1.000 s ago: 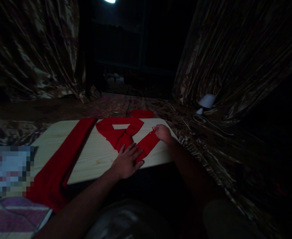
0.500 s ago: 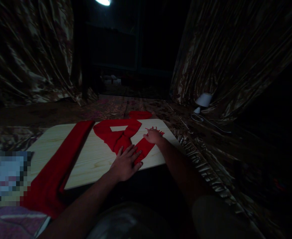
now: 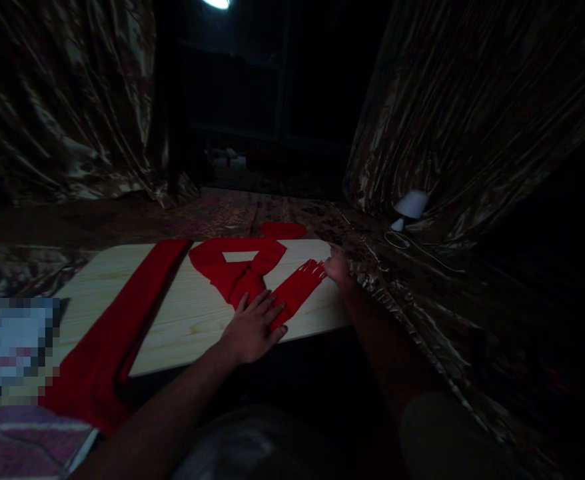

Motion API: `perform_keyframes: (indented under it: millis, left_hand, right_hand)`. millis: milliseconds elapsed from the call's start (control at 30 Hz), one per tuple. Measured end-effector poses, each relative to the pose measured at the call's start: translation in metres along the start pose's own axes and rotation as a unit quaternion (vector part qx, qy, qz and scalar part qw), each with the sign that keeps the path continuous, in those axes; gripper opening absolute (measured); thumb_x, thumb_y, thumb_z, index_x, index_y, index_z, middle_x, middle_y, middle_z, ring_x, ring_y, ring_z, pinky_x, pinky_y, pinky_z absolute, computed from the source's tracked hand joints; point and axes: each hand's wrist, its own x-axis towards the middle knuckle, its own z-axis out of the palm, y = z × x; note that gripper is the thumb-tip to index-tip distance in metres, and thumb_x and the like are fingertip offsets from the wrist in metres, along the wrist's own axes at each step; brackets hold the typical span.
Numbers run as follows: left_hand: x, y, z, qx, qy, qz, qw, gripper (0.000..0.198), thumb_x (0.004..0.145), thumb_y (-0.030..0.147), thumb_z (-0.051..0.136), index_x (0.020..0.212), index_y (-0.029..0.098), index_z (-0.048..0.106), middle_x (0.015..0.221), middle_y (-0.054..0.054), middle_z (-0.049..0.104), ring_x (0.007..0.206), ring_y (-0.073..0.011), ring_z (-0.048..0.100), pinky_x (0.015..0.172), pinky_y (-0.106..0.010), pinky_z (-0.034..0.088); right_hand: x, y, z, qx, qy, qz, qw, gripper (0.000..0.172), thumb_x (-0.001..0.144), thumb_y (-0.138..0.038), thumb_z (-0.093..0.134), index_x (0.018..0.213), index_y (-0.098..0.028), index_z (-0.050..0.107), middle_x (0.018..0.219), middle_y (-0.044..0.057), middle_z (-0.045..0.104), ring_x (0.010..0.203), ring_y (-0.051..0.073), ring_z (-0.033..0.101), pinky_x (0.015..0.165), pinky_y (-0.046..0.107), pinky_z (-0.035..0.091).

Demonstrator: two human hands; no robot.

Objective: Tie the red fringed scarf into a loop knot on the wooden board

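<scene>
A long red scarf (image 3: 232,270) lies on a pale wooden board (image 3: 192,320), looped and crossed over itself near the board's far side. One long tail (image 3: 117,327) runs down the left and off the near edge. The short fringed end (image 3: 305,280) points to the right. My left hand (image 3: 252,327) lies flat on the scarf just below the crossing, fingers spread. My right hand (image 3: 337,270) rests at the board's right edge, just right of the fringe, touching or nearly touching it; its fingers look loosely stretched out.
Shiny patterned curtains (image 3: 472,120) hang left and right over a cloth-covered surface around the board. A small white lamp (image 3: 411,207) with a cord (image 3: 412,243) stands at the right. A striped cloth (image 3: 17,447) lies at the near left. The far background is dark.
My right hand pulled the fringed end flat, let it go and moved right to the board's edge. My left hand stayed pressed on the scarf.
</scene>
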Motion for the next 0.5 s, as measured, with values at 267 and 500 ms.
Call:
perform_keyframes:
  millis: [267, 500]
  left_hand:
    - [0.001, -0.001, 0.002, 0.006, 0.006, 0.003, 1.0, 0.059, 0.098, 0.058, 0.039, 0.149, 0.03, 0.048, 0.156, -0.008, 0.044, 0.148, -0.0324, 0.03, 0.118, -0.065, 0.016]
    - [0.0, -0.003, 0.004, 0.0, 0.002, 0.002, 1.0, 0.061, 0.097, 0.06, 0.039, 0.149, 0.03, 0.048, 0.156, -0.008, 0.043, 0.148, -0.0335, 0.03, 0.118, -0.067, 0.016]
  right_hand:
    - [-0.055, -0.058, -0.009, 0.008, -0.038, -0.078, 0.996, 0.034, 0.096, -0.03, 0.044, 0.116, -0.017, 0.069, 0.115, 0.013, 0.067, 0.113, 0.023, 0.058, 0.104, 0.033, 0.039]
    - [-0.055, -0.053, 0.015, -0.028, -0.048, -0.023, 0.998, 0.059, 0.097, -0.055, 0.042, 0.134, -0.013, 0.059, 0.136, 0.021, 0.055, 0.13, 0.031, 0.046, 0.111, 0.044, 0.031]
